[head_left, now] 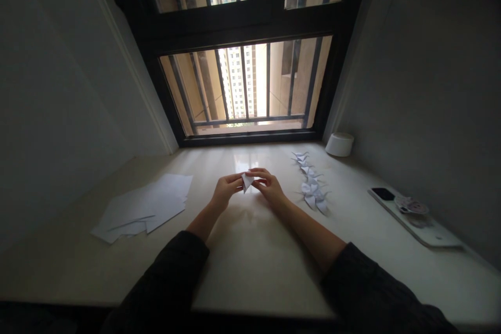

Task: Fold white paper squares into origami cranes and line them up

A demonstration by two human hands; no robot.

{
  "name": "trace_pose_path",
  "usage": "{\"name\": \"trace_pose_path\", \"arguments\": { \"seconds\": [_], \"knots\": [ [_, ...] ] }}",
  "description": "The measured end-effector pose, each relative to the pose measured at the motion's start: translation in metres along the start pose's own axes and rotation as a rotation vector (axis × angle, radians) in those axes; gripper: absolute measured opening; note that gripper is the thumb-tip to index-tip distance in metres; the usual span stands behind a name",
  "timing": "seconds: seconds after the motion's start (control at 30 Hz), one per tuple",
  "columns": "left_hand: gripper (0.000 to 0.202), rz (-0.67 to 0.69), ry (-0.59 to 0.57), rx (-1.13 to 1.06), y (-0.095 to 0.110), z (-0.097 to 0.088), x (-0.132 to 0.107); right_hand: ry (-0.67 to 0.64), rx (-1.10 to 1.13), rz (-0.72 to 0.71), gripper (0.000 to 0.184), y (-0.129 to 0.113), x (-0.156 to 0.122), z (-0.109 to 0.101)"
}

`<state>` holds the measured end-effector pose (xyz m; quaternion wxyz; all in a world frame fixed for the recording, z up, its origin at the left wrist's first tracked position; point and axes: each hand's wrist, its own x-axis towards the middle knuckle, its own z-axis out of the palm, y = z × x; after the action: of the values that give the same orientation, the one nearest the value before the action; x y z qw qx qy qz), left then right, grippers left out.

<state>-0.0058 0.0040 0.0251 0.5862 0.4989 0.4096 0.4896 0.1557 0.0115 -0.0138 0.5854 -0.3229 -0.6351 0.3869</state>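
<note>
A small piece of folded white paper (247,182) is held up between my two hands, above the middle of the pale sill. My left hand (226,189) pinches its left side with thumb and fingers. From the right, my right hand (269,186) grips its upper and right edges, fingertips bent over it. The paper has a pointed lower end and slanted creases. To the right of my hands, several finished folded paper cranes (310,188) lie in a row running away from me. Loose white paper sheets (160,201) are piled on the left.
A phone (422,224) with a round grip on its back lies at the right, near the wall. A white round object (340,144) stands in the back right corner by the dark window frame (250,138). The sill's front edge (235,313) runs close to me.
</note>
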Motion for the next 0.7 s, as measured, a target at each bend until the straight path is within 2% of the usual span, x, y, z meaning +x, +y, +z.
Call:
{"name": "trace_pose_path", "arguments": {
  "seconds": [0.17, 0.5, 0.6, 0.7],
  "knots": [
    [0.046, 0.005, -0.015, 0.011, 0.0016, 0.0018, -0.0018, -0.025, -0.012, 0.034, 0.024, 0.0009, 0.0000, 0.0002],
    [0.032, 0.062, -0.069, 0.049, -0.0041, 0.0005, -0.0006, -0.097, -0.057, 0.022, 0.025, 0.0014, -0.0004, 0.0016],
    [0.038, 0.056, -0.053, 0.026, -0.0035, 0.0001, -0.0003, -0.061, -0.003, 0.066, 0.024, 0.0021, -0.0003, 0.0014],
    [0.052, 0.044, -0.015, 0.000, -0.0035, -0.0006, 0.0007, 0.039, 0.069, 0.146, 0.028, 0.0044, 0.0000, 0.0004]
  ]
}}
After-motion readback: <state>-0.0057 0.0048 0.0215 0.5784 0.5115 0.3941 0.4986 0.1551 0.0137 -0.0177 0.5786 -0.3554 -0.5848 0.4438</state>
